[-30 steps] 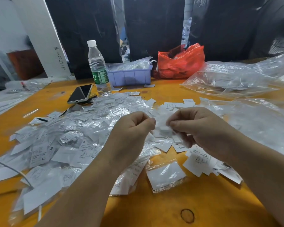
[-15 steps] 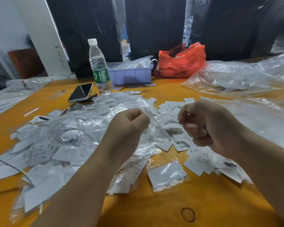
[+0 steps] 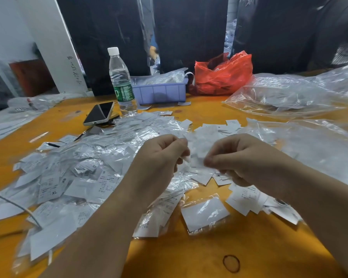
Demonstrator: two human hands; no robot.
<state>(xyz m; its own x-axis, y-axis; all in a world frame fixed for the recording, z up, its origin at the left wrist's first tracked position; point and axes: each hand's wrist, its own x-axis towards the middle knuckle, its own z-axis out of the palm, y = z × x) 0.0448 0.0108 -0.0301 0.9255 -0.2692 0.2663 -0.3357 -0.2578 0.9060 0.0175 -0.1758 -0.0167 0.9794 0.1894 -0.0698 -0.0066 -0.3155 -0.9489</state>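
Both hands pinched one small clear bag (image 3: 197, 151) in front of the water bottle (image 3: 121, 81): the left hand (image 3: 159, 157) one edge, the right hand (image 3: 245, 157) the other. Gentle pulls would likely open it without tearing.

Desk (image 3: 189, 255): orange wood, dark ring mark (image 3: 231, 263) near front edge. Rear left: leaning white board (image 3: 54, 47). Behind: black sheeting (image 3: 189, 33).

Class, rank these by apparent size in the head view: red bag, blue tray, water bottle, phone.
1. red bag
2. blue tray and water bottle: about alike, so left unranked
3. phone, smallest, though it lies nearer the camera
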